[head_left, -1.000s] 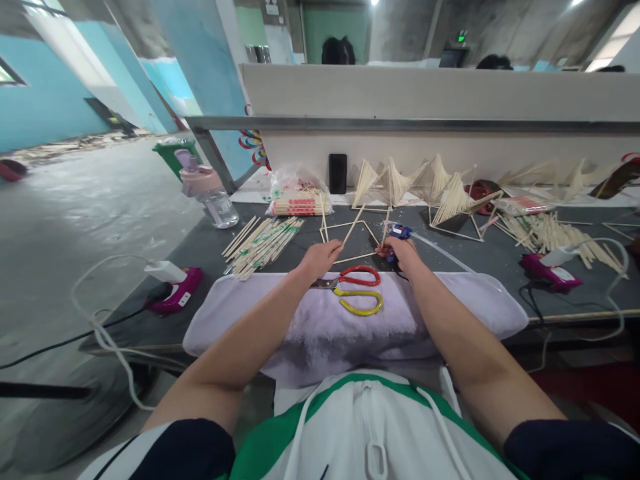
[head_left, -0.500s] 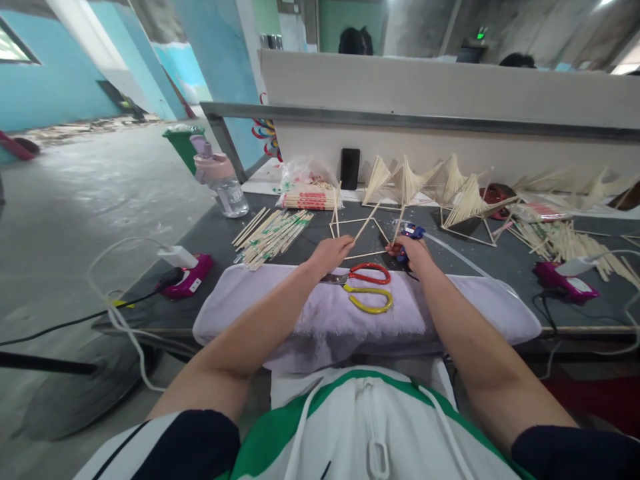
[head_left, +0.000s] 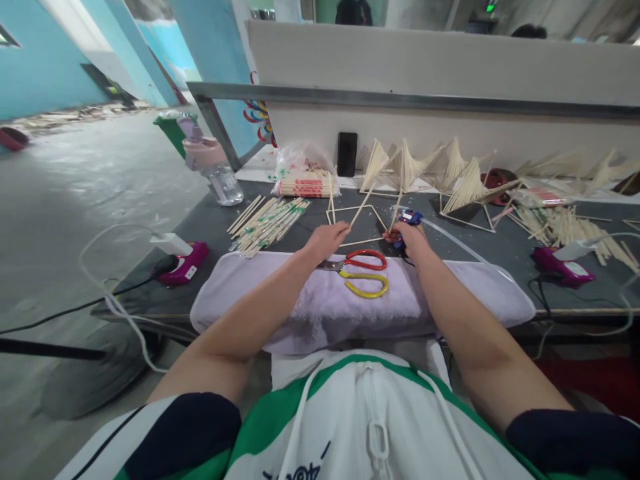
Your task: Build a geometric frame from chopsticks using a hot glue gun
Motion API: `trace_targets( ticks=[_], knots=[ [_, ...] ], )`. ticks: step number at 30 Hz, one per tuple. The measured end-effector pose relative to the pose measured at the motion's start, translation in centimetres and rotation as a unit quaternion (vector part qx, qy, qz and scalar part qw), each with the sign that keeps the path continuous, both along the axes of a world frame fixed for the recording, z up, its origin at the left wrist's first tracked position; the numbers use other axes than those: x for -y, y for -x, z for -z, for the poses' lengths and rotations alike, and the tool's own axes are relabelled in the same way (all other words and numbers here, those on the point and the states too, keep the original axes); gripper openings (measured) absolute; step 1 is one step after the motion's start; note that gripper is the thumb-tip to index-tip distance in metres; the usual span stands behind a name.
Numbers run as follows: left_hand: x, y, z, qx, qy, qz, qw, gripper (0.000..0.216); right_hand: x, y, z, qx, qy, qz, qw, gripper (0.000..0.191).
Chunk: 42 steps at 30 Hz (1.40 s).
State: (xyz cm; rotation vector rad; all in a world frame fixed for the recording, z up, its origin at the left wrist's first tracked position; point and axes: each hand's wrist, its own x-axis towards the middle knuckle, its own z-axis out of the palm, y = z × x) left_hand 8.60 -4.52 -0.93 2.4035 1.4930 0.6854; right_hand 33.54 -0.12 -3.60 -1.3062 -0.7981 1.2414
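My left hand [head_left: 327, 241] is closed around the lower end of a thin wooden stick [head_left: 361, 207], which leans up to the right. In my right hand [head_left: 407, 239] is a blue glue gun [head_left: 410, 219], with a long clear glue stick [head_left: 453, 237] trailing from it. Another upright stick [head_left: 397, 210] rises at my right fingertips; whether they pinch it, I cannot tell. Between and beyond the hands lies a frame of joined sticks [head_left: 350, 211], with uprights at its left corner. Scissors [head_left: 367, 259] with red and yellow handles rest just in front of my hands.
A lilac towel [head_left: 300, 320] covers the table's front edge. Loose sticks [head_left: 270, 223] and a water bottle [head_left: 220, 173] are on the left. Fan-shaped stick models [head_left: 407, 167] and a phone [head_left: 347, 155] stand along the back. Purple power sockets [head_left: 185, 263] with cables sit at both sides.
The view has tilted slightly down, so the table appears higher. Both hands keep nearly the same places over the stick frame, still holding the stick and the glue gun.
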Motion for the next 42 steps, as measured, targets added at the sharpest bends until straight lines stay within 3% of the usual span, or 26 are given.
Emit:
trace_targets(
  ticks=[9,30,42],
  knots=[
    [-0.6,0.0,0.6,0.014,-0.016,0.004,1.000,0.032,0.2,-0.1,-0.4,0.003,0.001,-0.004,1.000,0.009],
    [0.3,0.2,0.0,0.039,0.028,-0.014,0.999,0.031,0.4,0.2,0.4,-0.005,-0.011,-0.014,1.000,0.009],
    [-0.7,0.2,0.9,0.075,0.022,0.009,0.997,0.030,-0.1,-0.1,0.4,0.000,0.004,-0.005,1.000,0.011]
  ],
)
